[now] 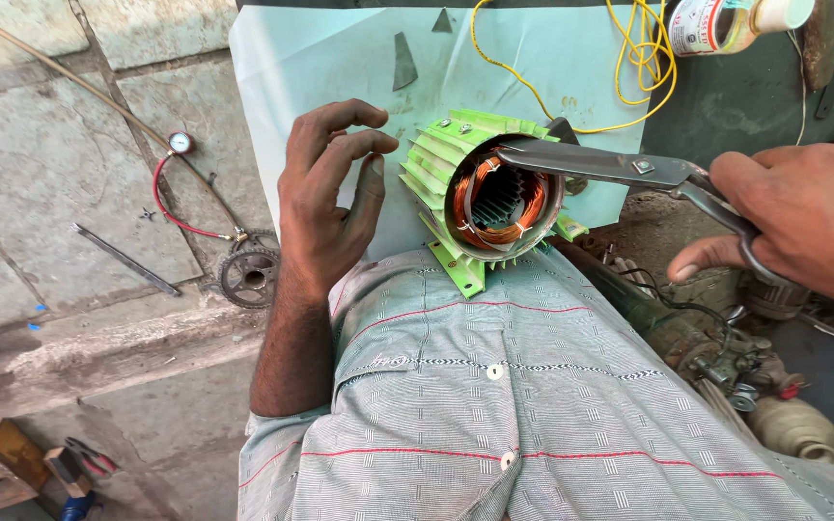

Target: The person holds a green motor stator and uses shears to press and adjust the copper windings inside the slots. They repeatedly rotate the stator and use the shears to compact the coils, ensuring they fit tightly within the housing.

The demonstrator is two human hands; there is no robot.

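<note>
Motor housing: a bright green finned stator housing (pixel 494 193) sits at the centre of the frame, resting against the person's chest, its open end facing up and showing copper windings (pixel 504 198).
Left hand: the left hand (pixel 325 198), centre left, is open with fingers loosely curled, just beside the housing's fins; it grips nothing, and whether the fingertips touch the fins cannot be told.
Right hand: the right hand (pixel 793 217), at the right edge, is closed around the handles of metal shears (pixel 620 169), whose blades reach across the housing's upper rim.
Doing it well: a judgement only: the blade tips seem best kept on the rim and off the copper, with the left hand pressed to the fins to steady the housing.
Edges: the rim and blades look sharp.
Open room: bare stone floor (pixel 41 174) lies at left; a yellow wire (pixel 644 58) above and cluttered parts (pixel 745 367) at lower right crowd the shears' side.
</note>
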